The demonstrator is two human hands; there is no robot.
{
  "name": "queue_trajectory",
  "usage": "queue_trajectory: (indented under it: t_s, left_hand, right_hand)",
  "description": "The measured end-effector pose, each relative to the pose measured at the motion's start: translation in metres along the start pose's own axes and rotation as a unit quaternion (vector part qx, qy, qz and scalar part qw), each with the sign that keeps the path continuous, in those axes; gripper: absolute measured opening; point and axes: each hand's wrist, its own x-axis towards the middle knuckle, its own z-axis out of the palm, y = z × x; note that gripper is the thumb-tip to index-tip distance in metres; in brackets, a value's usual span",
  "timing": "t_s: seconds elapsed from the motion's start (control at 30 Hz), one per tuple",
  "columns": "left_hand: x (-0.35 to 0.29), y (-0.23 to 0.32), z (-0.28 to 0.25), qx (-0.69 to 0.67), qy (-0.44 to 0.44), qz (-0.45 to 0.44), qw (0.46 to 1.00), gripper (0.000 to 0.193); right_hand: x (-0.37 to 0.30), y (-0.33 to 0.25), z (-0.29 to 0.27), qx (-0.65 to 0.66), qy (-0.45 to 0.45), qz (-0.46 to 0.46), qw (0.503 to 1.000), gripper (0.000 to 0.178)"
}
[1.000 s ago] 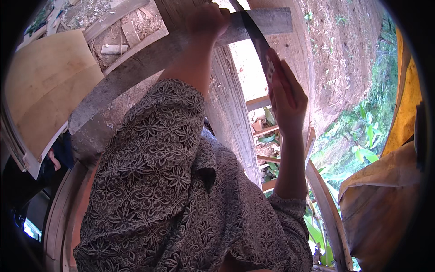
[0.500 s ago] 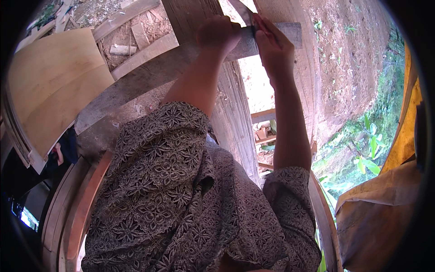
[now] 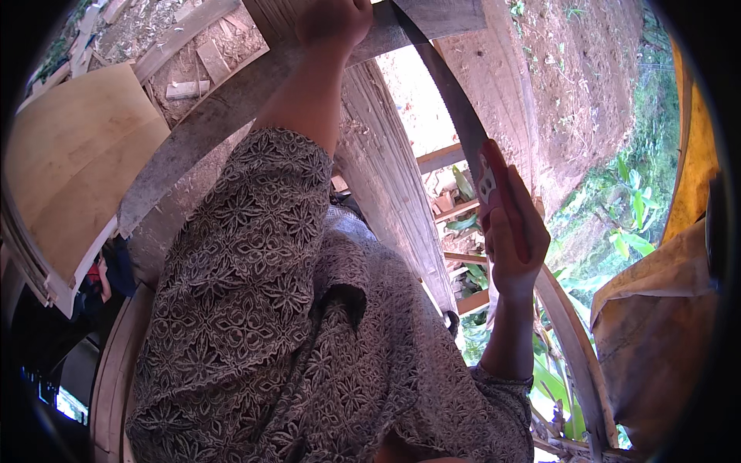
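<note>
My right hand [image 3: 519,239] is wrapped round the red handle of a hand saw [image 3: 455,100] with a dark, slightly curved blade. The blade slants up and left, and its tip reaches the edge of a long grey wooden board [image 3: 220,116]. At the top of the view my left hand [image 3: 336,23] is closed on this board, left of the saw tip. Part of that hand is cut off by the picture's rim. The board lies across a thick weathered beam [image 3: 386,170] running toward me.
A pale plywood sheet [image 3: 81,154] stands at the left. Wood offcuts [image 3: 212,62] lie on the ground beyond the board. Another broad plank [image 3: 494,85] is at the right, beside a soil bank. An orange tarp [image 3: 656,332] hangs at the far right.
My right hand has come back toward me and to the right, drawing the saw along so its blade and handle now show. My left hand stays on the board.
</note>
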Motion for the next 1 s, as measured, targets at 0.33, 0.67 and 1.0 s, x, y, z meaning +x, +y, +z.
queue_trajectory:
  t_s: [0.33, 0.67, 1.0]
  left_hand:
    - [-0.020, 0.011, -0.026, -0.003, -0.061, -0.003, 0.998, 0.043]
    - [-0.002, -0.009, 0.001, 0.024, -0.008, 0.001, 1.000, 0.040]
    - [-0.018, -0.001, -0.021, 0.037, -0.063, 0.012, 0.997, 0.045]
  right_hand:
    - [0.228, 0.069, 0.090, 0.052, -0.007, -0.083, 0.995, 0.046]
    - [0.075, 0.061, 0.027, -0.043, 0.011, -0.056, 0.997, 0.047]
    - [0.099, 0.074, 0.035, 0.055, -0.028, -0.112, 0.992, 0.044]
